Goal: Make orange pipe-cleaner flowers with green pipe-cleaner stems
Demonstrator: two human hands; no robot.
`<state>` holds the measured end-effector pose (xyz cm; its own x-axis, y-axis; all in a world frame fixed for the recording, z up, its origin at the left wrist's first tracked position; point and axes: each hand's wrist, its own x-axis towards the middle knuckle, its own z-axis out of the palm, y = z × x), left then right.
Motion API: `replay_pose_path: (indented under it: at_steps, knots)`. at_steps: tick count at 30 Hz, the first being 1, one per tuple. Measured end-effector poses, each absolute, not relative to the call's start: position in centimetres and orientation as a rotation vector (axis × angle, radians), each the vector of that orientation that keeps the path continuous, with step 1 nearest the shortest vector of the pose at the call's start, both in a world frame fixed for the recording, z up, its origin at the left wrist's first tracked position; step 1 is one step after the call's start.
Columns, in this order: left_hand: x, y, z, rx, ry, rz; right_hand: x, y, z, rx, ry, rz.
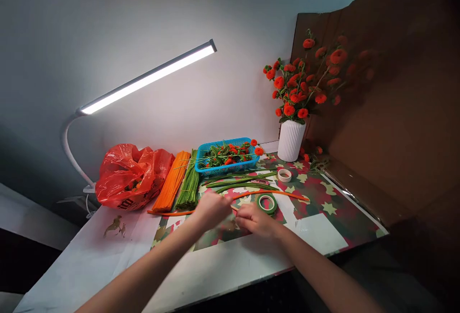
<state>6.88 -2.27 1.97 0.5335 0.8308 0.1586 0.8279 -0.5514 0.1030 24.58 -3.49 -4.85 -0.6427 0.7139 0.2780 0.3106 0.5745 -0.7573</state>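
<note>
Orange stem point(234, 208), short visible length, held between left hand point(214, 211) and right hand point(255, 218), above patterned mat point(354, 211) (ends hidden by fingers point(246, 213) curled narrow around it, slightly blurred at the left). Just beside the right hand: green tape roll point(276, 203). Beyond, from left to right: orange bundle point(174, 183), green bundle point(187, 187), blue basket point(230, 168) with red flowers point(258, 151), near loose green stems point(247, 177). Farther right: white vase point(291, 141).

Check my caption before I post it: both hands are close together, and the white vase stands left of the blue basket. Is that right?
Not quite: the head view shows the white vase right of the blue basket. The left hand and right hand are indeed close together.
</note>
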Motion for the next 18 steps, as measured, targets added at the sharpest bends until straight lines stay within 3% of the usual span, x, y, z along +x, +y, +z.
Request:
replay_pose_path:
  at_steps: [7, 14, 18]
  knots:
    - [5.3, -1.6, 6.8, 2.431, 1.256, 0.820, 24.4, -4.4, -4.9, -1.094, -2.244, 0.552]
    - [6.5, -3.8, 4.1, 1.571, 1.064, 1.071, 23.9, -4.3, -6.0, -1.209, -2.314, 0.237]
    - [6.5, -4.4, 2.7, 1.330, 0.960, 1.145, 24.3, -4.4, -5.2, -1.093, -2.165, 0.380]
